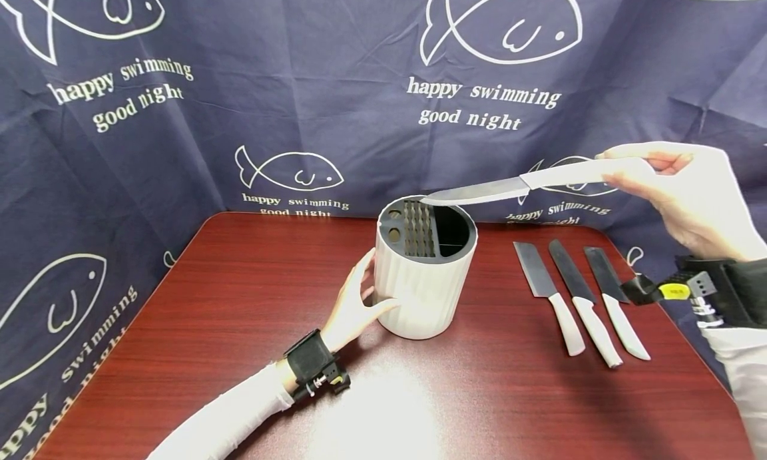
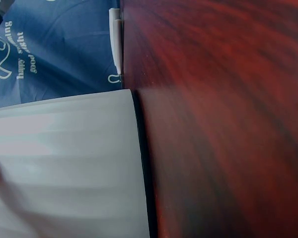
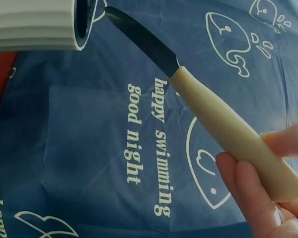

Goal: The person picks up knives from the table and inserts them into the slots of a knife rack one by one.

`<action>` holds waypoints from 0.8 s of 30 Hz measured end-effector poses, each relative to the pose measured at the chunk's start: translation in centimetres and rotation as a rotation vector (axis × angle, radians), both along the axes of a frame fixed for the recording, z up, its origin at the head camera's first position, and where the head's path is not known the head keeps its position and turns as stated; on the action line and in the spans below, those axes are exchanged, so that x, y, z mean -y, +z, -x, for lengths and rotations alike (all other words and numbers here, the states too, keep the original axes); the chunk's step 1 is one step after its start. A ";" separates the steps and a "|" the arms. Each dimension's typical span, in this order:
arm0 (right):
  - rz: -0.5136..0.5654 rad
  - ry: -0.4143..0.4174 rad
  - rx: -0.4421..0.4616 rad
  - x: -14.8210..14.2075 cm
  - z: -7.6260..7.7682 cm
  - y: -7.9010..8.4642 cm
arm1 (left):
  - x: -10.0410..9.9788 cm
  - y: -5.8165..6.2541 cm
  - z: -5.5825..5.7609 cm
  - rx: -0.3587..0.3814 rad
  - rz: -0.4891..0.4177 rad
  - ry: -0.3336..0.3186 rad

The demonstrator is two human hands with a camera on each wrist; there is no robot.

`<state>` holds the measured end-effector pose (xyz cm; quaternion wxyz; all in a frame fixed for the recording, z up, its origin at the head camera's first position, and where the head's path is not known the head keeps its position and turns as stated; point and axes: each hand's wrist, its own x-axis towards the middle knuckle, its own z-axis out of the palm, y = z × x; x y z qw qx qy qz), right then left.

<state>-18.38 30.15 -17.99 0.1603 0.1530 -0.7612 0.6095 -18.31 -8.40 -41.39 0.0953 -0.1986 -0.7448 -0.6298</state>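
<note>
A white ribbed knife block stands upright on the table, its dark top split into slots, two round holes and one large opening. Against its lower left side my left hand holds it, thumb in front and fingers around the side. My right hand is raised at the right and grips the pale handle of a knife. That knife lies nearly level, its tip over the block's top in the head view. The right wrist view shows the dark blade pointing toward the block's rim.
Three white-handled knives lie side by side on the table's right: a cleaver, a rounded-tip knife and another broad-bladed knife. A blue printed curtain hangs behind the reddish-brown table.
</note>
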 end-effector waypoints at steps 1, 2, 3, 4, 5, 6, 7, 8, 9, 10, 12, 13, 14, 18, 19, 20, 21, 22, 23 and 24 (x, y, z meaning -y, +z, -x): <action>-0.002 0.004 0.003 0.1 0.0 0.0 | 0.0 0.0 0.0 -0.001 0.003 0.002; -0.013 0.000 0.008 0.2 0.1 0.0 | 0.0 0.0 0.0 0.002 0.005 0.003; -0.026 -0.005 0.011 0.3 0.1 0.0 | 0.0 0.0 0.0 0.005 0.005 0.002; -0.057 -0.021 0.013 0.3 0.1 0.0 | 0.0 0.0 0.0 0.003 0.003 0.001; -0.063 -0.021 0.017 0.4 0.1 0.0 | 0.0 -0.1 0.0 0.006 0.003 0.000; -0.080 -0.028 0.017 0.5 0.2 0.0 | 0.0 -0.1 0.0 0.009 0.002 0.000; -0.054 -0.011 0.023 0.6 0.2 -0.1 | 0.0 -0.1 0.0 0.010 0.001 0.000; -0.046 -0.003 0.026 0.6 0.3 -0.1 | 0.0 0.0 0.0 0.014 -0.002 -0.001; -0.042 0.002 0.029 0.7 0.3 -0.1 | 0.0 0.0 0.0 0.012 -0.001 0.000; -0.038 0.007 0.031 0.8 0.3 -0.1 | 0.0 0.0 0.0 0.009 -0.002 -0.001; -0.023 0.020 0.041 0.9 0.4 0.0 | 0.0 0.1 0.0 0.006 -0.001 0.000; -0.019 0.024 0.046 0.9 0.5 0.0 | 0.0 0.1 0.0 0.002 -0.001 0.000; -0.018 0.026 0.050 1.0 0.5 0.0 | 0.0 0.1 0.0 -0.001 0.000 0.000; -0.052 0.017 0.059 1.1 0.7 0.2 | 0.0 0.2 0.1 -0.003 0.005 0.002; -0.071 0.011 0.059 1.1 0.8 0.3 | -0.1 0.2 0.1 0.000 0.005 0.003; -0.082 0.011 0.059 1.1 0.9 0.4 | -0.1 0.3 0.1 0.002 0.006 0.005; -0.099 0.006 0.057 1.1 1.0 0.5 | -0.2 0.3 0.1 0.004 0.007 0.006; -0.113 0.004 0.058 1.2 1.0 0.6 | -0.2 0.3 0.2 0.004 0.005 0.007; -0.117 0.008 0.056 1.2 1.1 0.7 | -0.2 0.3 0.2 0.005 0.005 0.008; -0.106 0.023 0.055 1.3 1.2 0.7 | -0.2 0.3 0.2 0.002 0.005 0.009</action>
